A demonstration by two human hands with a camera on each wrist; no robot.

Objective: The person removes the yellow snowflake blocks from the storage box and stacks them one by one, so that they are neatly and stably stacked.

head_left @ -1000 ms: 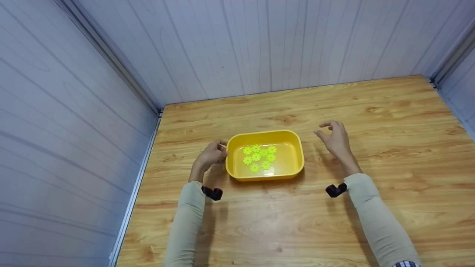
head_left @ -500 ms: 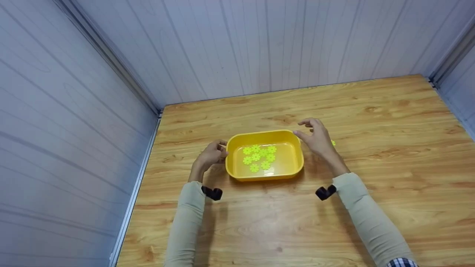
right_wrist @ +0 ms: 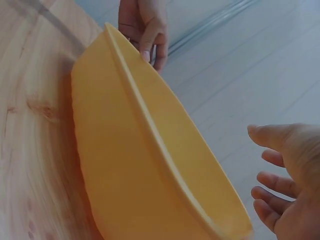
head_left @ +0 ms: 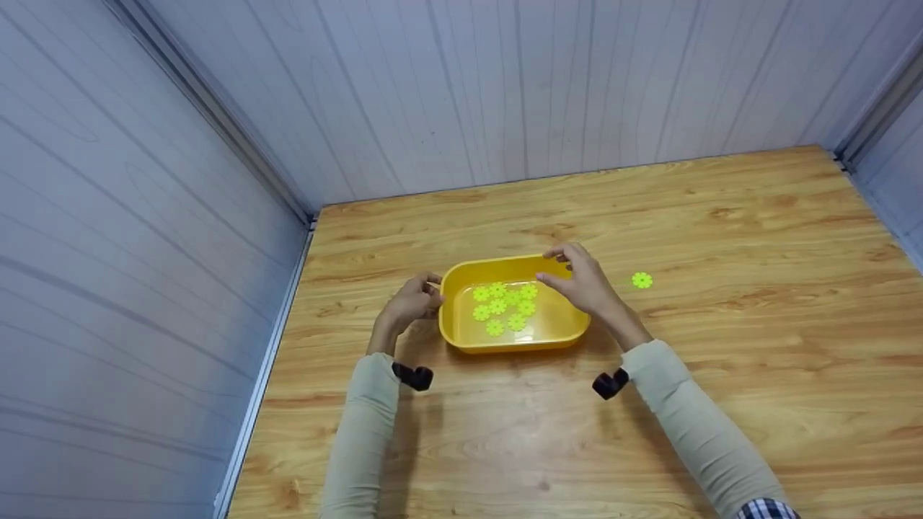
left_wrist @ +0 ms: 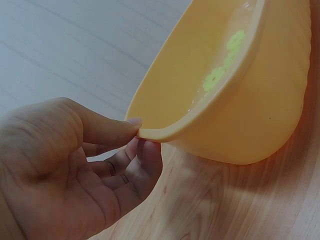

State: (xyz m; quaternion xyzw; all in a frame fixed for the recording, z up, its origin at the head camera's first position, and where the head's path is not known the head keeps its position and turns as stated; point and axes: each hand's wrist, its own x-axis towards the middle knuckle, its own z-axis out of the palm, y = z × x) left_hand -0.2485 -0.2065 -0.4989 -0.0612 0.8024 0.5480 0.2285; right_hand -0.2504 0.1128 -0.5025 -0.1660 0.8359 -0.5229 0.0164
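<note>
A yellow plastic basin (head_left: pixel 515 347) stands on the wooden table with several bright yellow-green flower-shaped pieces (head_left: pixel 497 306) lying flat on its floor. My left hand (head_left: pixel 409 301) pinches the rim at its left end; in the left wrist view thumb and fingertips meet on the lip (left_wrist: pixel 155 134). Over the basin's right side hovers my right hand (head_left: pixel 588 285), thumb and fingers spread apart with nothing between them. One more flower piece (head_left: pixel 642 280) lies on the table to the right of the basin. The right wrist view shows my right fingers (right_wrist: pixel 272 182) loosely bent beside the basin's side.
The wood-grain table (head_left: pixel 757 288) extends on every side of the basin. Pale panelled walls (head_left: pixel 461 94) rise behind and to the left. Each wrist carries a small black camera mount (head_left: pixel 609 384).
My right hand has moved left from beside the basin to above its right part, uncovering the flower piece on the table. My left hand keeps its pinch on the rim.
</note>
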